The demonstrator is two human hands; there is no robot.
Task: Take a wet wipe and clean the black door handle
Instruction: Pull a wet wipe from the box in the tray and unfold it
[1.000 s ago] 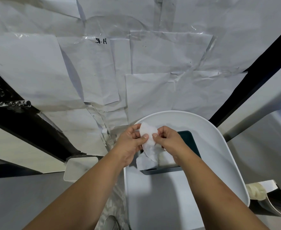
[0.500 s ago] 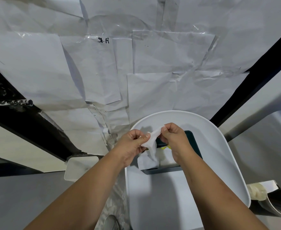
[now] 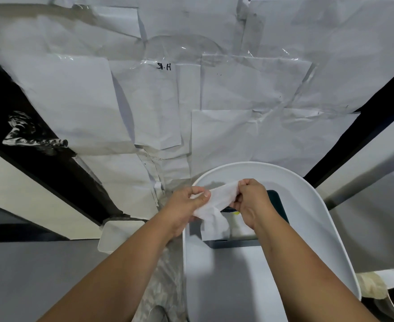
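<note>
Wet wipe (image 3: 217,201) is stretched between both hands, just above the dark wipe pack (image 3: 277,205) on the white tray (image 3: 319,219). Left hand (image 3: 186,205) pinches the wipe's 9 o'clock end, thumb on top and fingers curled under. Right hand (image 3: 249,203) pinches the 3 o'clock end, fingers curled tight round the bunched edge. Both grips narrow, closed on the wipe. The wipe is white, thin, crumpled, partly unfolded; a wrinkled band runs from hand to hand, and a loose flap hangs at 6 o'clock, down over the pack's opening. Can't tell if the flap touches the pack.

The pack is dark teal, with a white label and a small yellow spot just under the right hand; mostly hidden by hands and wipe. The tray is rounded and has a raised rim; hands sit over its 12 o'clock half.

At 12 o'clock from the hands, a wall (image 3: 214,89) of taped white paper sheets, with a small black scribble high up. At 9–10 o'clock, a black frame (image 3: 52,173) runs diagonally, with a shiny foil-wrapped bar (image 3: 35,141) sticking out. Another black strip (image 3: 365,131) at 2 o'clock. A small white container (image 3: 119,235) at 8 o'clock, just beside the tray.
</note>
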